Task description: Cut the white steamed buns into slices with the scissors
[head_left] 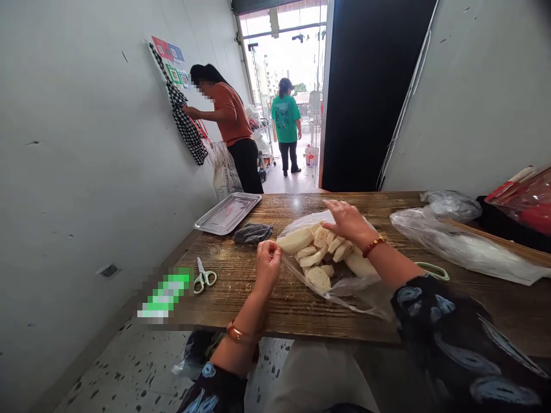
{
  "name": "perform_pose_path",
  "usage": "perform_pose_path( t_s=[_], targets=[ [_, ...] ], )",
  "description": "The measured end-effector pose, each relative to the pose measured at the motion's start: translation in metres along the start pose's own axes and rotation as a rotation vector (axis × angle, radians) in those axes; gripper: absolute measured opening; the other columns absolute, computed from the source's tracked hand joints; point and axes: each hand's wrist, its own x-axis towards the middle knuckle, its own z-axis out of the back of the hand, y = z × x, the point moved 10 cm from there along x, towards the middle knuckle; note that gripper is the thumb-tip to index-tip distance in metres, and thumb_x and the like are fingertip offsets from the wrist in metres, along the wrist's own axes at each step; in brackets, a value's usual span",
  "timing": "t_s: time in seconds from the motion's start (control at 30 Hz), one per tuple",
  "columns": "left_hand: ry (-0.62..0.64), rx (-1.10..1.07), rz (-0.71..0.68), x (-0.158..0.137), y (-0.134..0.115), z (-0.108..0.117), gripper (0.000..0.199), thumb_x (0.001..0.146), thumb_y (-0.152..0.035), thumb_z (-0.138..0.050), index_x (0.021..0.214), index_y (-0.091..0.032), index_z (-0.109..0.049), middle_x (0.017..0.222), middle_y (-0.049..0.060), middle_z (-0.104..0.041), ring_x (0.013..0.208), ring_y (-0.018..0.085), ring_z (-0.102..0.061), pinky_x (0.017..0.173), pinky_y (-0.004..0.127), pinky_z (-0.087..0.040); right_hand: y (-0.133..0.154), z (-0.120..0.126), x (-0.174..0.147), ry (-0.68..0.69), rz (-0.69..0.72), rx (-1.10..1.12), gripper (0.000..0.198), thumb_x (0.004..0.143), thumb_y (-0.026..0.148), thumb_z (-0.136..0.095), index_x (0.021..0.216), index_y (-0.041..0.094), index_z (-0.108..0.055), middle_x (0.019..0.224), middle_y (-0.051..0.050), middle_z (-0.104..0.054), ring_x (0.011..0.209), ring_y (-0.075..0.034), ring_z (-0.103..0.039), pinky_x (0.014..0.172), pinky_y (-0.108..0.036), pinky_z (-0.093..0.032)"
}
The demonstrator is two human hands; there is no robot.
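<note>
A clear plastic bag [336, 295] lies spread on the wooden table, holding peeled, pale root vegetable pieces [316, 255]. Some pieces are long and whole, others cut into chunks; I cannot tell the exact kind. At the bag's left edge, my left hand [269, 261] is closed in a pinch, apparently on the plastic, beside a long piece. My right hand [346, 221] is over the far side of the bag, fingers stretched out to the left, with nothing visible in it. Its palm side is hidden. To the left of my left hand lies a dark mesh cloth [253, 233].
Scissors [204, 278] and a metal tray [228, 213] are at the table's left. On the right are plastic wrapping [465, 246], a pale green loop handle [434, 271] and a red package [527, 198]. One person [232, 120] stands by the wall, another [286, 123] near the doorway.
</note>
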Motion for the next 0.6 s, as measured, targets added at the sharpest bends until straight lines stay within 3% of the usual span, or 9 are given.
perform_pose_path(
  t_s=[0.1,0.17,0.23,0.33,0.43,0.6],
  targets=[
    [0.084,0.033,-0.034,0.007,-0.005,-0.009,0.026,0.076,-0.036,-0.069,0.092,-0.019,-0.058,0.107,0.006,-0.058,0.089,0.018,-0.06,0.074,0.029,-0.049,-0.024,-0.01,0.009,0.021,-0.104,-0.002,0.03,0.082,0.02,-0.07,0.112,0.02,-0.071,0.129,-0.015,-0.068,0.12,-0.033,-0.06,0.1,-0.05,-0.046],
    [0.133,0.081,-0.029,0.012,-0.007,-0.016,0.046,0.072,-0.04,-0.074,0.111,-0.021,-0.057,0.104,0.006,-0.057,0.087,0.019,-0.06,0.075,0.032,-0.05,-0.035,-0.013,0.015,0.027,-0.156,0.026,0.013,0.083,0.017,-0.066,0.091,0.02,-0.075,0.107,-0.013,-0.076,0.108,-0.03,-0.067,0.093,-0.043,-0.05],
    [0.169,0.233,-0.112,0.014,-0.016,-0.025,0.058,0.065,-0.039,-0.081,0.117,-0.023,-0.06,0.1,0.005,-0.057,0.09,0.022,-0.058,0.082,0.037,-0.049,-0.043,-0.01,0.022,0.016,-0.194,0.077,0.011,0.085,0.017,-0.064,0.081,0.02,-0.074,0.089,-0.011,-0.078,0.096,-0.026,-0.071,0.083,-0.036,-0.052],
    [0.218,0.486,-0.313,0.012,-0.035,-0.045,0.048,0.064,-0.033,-0.083,0.109,-0.024,-0.068,0.103,0.008,-0.057,0.101,0.027,-0.054,0.093,0.043,-0.045,-0.047,-0.001,0.036,-0.025,-0.219,0.199,0.014,0.089,0.019,-0.058,0.085,0.017,-0.072,0.077,-0.007,-0.077,0.076,-0.02,-0.073,0.068,-0.028,-0.053],
    [0.201,0.627,-0.441,0.013,-0.05,-0.063,0.042,0.069,-0.029,-0.079,0.109,-0.024,-0.066,0.12,0.011,-0.054,0.113,0.031,-0.05,0.1,0.046,-0.041,-0.043,0.01,0.051,-0.084,-0.226,0.327,0.022,0.094,0.015,-0.046,0.099,0.013,-0.068,0.077,-0.006,-0.077,0.065,-0.015,-0.071,0.056,-0.023,-0.052],
    [0.144,0.773,-0.414,0.036,-0.04,-0.086,0.033,0.08,-0.029,-0.068,0.11,-0.018,-0.06,0.125,0.017,-0.054,0.115,0.033,-0.051,0.1,0.048,-0.041,-0.037,0.024,0.061,-0.184,-0.201,0.382,0.025,0.096,0.017,-0.043,0.105,0.014,-0.066,0.089,-0.009,-0.077,0.076,-0.017,-0.072,0.064,-0.025,-0.053]
  ],
)
